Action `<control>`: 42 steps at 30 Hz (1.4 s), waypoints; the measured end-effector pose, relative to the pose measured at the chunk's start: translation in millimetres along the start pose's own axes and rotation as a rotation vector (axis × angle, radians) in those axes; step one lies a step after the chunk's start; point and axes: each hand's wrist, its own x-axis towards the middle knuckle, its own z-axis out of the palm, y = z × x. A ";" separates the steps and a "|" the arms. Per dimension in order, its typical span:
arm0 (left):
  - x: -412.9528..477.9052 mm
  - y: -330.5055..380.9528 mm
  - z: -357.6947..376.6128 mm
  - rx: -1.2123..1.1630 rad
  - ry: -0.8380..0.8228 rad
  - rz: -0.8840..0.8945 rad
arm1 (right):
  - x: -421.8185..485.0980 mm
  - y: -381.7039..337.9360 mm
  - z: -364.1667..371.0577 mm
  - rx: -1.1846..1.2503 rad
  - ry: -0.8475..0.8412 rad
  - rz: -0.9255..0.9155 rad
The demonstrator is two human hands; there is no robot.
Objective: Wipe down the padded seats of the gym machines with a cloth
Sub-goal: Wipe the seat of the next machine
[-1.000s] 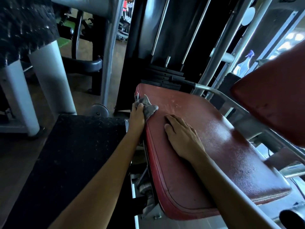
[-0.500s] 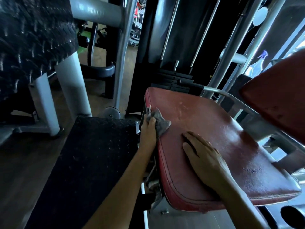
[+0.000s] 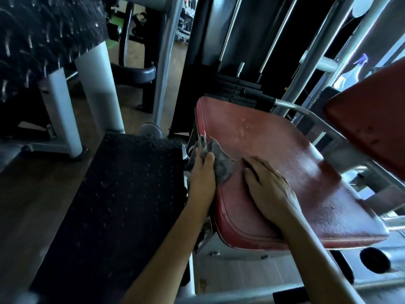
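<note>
A worn red padded seat (image 3: pixel 285 163) fills the middle of the head view. My left hand (image 3: pixel 201 172) grips a grey cloth (image 3: pixel 220 166) against the seat's left edge, thumb on top of the cloth. My right hand (image 3: pixel 266 185) lies flat on the seat just right of the cloth, fingers straight and pointing away from me. A second red pad (image 3: pixel 370 119), the backrest, rises at the right.
A black textured footplate (image 3: pixel 118 205) lies left of the seat. A black weight stack (image 3: pixel 236 84) with chrome guide rods stands behind it. Grey frame tubes (image 3: pixel 98 93) and another black pad (image 3: pixel 43 40) are at the upper left. A spray bottle (image 3: pixel 359 69) shows at far right.
My left hand has drawn the cloth along the seat's left edge toward me. The right hand stays pressed flat on the seat. The camera has shifted, so the seat sits further right.
</note>
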 end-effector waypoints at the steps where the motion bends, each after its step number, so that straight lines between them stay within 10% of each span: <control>1: -22.7 -2.2 -1.4 -0.050 -0.021 0.013 | 0.1 0.3 0.7 0.002 0.001 -0.002; 42: -36.7 -9.6 -2.7 -0.129 -0.067 0.093 | 9.8 9.9 12.3 -0.050 0.026 -0.013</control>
